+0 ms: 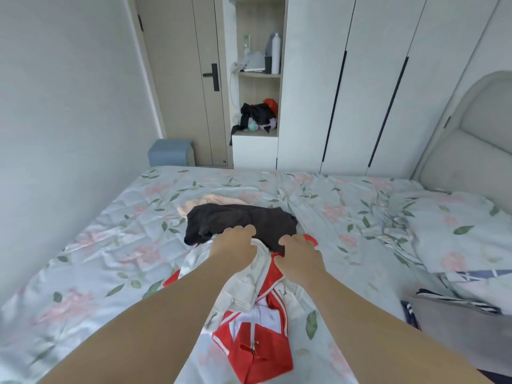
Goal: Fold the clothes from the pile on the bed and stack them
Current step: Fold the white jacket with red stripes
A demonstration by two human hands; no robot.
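A red and white jacket (257, 336) lies stretched toward me on the floral bed sheet (110, 245). My left hand (232, 245) grips its white upper part, fingers curled over the cloth. My right hand (297, 256) grips the jacket's red edge just to the right. Right behind both hands lies a crumpled black garment (249, 220), and a pale peach garment (210, 202) peeks out from under its far side.
A floral pillow (457, 231) lies at the right, below the padded headboard (476, 128). Grey and striped folded cloth (457, 320) sits at the lower right. White wardrobes (360, 92), a shelf niche with clothes (257, 115), a door (188, 79) and a blue stool (170, 152) stand beyond the bed.
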